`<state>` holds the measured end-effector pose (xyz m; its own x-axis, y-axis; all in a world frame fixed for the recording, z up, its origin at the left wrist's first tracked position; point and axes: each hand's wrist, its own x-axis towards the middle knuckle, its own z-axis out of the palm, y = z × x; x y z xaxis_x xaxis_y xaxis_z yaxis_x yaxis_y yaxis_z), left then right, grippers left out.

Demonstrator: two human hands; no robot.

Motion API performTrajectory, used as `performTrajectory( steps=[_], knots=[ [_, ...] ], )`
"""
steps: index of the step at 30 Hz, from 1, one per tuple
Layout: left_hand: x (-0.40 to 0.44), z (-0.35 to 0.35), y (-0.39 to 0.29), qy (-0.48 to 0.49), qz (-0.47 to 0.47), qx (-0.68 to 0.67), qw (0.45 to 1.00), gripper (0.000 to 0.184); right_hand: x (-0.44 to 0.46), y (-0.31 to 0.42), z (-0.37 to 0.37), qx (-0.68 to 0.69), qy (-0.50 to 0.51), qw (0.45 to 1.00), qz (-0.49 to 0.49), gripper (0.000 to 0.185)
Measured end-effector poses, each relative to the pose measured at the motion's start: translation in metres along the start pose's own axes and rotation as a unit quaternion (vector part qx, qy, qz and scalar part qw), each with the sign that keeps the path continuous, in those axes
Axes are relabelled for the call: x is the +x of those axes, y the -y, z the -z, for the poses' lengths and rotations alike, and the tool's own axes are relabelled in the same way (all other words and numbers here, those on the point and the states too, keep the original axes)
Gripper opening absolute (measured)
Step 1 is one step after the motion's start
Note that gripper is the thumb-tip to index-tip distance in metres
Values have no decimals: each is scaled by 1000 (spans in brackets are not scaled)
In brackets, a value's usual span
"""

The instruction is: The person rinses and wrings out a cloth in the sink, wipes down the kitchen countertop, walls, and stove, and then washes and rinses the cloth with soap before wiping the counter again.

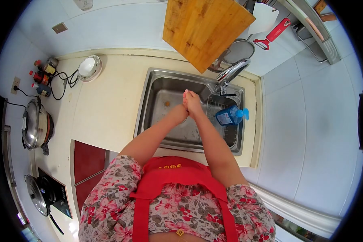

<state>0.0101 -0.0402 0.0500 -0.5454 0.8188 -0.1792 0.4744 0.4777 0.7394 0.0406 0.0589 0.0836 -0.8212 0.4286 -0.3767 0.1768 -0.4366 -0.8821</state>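
Note:
Over the steel sink (pixel 149 94), both hands are pressed together. My left hand (pixel 179 113) reaches in from the left, its fingers mostly hidden behind the other hand. My right hand (pixel 193 102) is closed around it, with fingertips showing at the top. No object can be made out between them. To their right, a blue pump bottle (pixel 228 116) leans on the wire rack in the smaller basin. The chrome faucet (pixel 232 71) stands above and to the right of the hands.
A wooden cutting board (pixel 203 30) hangs behind the sink, beside a red peeler (pixel 275 34) and a strainer (pixel 242 51). Stacked bowls (pixel 88 67), sauce bottles (pixel 40 77), a lidded pot (pixel 36 124) and a lidded pan (pixel 37 195) stand at the left.

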Motion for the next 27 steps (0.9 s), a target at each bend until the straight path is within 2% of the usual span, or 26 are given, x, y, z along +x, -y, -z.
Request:
performTrajectory(
  steps=[5, 11, 15, 20, 27],
  knots=[
    [-6, 5, -15, -9, 105, 65, 992, 24, 4, -6, -1, 25, -33, 999, 19, 28],
    [-8, 6, -18, -29, 105, 108, 988, 23, -1, 0, -8, 40, -69, 996, 50, 31],
    [-12, 14, -28, -22, 108, 133, 985, 22, 2, -1, -3, 49, -57, 996, 38, 33],
    [-14, 19, -35, -30, 95, 156, 983, 21, 3, -2, -6, 58, -99, 992, 47, 34],
    [-12, 13, -29, -45, 82, 163, 982, 20, 7, -11, 3, 59, -108, 991, 54, 34]
  ],
)
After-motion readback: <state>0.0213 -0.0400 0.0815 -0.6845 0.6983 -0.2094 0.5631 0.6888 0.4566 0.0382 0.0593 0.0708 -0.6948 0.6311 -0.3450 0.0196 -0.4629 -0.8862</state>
